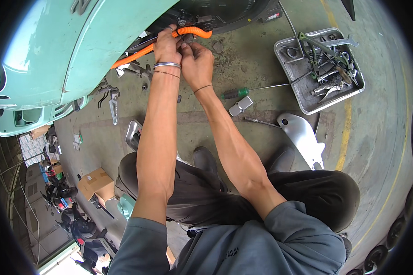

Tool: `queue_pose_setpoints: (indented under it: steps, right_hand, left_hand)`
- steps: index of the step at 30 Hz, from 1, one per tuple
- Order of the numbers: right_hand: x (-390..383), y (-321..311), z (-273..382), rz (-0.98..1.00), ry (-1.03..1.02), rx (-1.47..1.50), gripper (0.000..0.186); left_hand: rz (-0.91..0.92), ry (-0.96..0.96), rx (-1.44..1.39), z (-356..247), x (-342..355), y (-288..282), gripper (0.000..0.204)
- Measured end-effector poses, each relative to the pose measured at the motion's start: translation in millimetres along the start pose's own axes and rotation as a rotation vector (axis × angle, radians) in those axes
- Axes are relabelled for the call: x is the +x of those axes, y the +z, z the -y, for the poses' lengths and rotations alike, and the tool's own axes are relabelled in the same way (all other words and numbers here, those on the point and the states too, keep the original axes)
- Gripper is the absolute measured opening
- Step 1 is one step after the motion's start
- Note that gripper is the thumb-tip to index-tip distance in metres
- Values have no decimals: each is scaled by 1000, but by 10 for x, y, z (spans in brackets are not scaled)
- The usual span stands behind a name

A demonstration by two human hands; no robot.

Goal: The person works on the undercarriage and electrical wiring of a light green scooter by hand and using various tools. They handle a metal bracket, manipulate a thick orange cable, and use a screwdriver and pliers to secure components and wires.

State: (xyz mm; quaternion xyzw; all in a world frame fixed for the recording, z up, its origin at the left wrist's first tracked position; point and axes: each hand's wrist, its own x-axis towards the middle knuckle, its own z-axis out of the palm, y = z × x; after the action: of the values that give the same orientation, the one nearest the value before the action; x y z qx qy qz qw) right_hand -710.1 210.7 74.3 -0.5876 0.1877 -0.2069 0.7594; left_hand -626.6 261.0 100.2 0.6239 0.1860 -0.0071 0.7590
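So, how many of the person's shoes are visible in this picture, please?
2: the left shoe between the forearms, and the right shoe just left of the silver metal plate. The trousers partly cover both.

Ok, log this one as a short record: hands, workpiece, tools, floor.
Left hand: at the orange corrugated tube, grip partly hidden
Right hand: fingers curled beside the left hand; anything held is hidden
Workpiece: glossy mint-green body panel, upper left
Tools: rectangular grey metal tray holding assorted hand tools; green-handled screwdriver, shaft toward the tray
Floor: flat silver metal plate, nearer the person than the tray
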Motion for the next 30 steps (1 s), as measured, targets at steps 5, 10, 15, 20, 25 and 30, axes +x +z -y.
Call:
queue_pose_setpoints:
  steps: [5, 10, 15, 20, 25, 30]
  right_hand:
    - [53, -11, 167, 6, -6, 6, 21]
    - [37, 74, 186, 25, -20, 13, 22]
    - [-7, -28, 184, 122, -70, -46, 22]
    - [-160, -606, -185, 221, 66, -297, 31]
    - [640, -2079, -820, -374, -377, -884, 32]
    - [1221, -3296, -799, -446, 237, -1346, 63]
  left_hand:
    - [64, -12, 67, 69, 269, -133, 24]
    - [108, 61, 293, -72, 181, -182, 27]
    - [62, 6, 165, 8, 240, -212, 31]
    - [27, -196, -16, -51, -262, -22, 29]
    - [218, -340, -8, -66, -332, -133, 25]
    - [43, -224, -96, 179, -441, -366, 10]
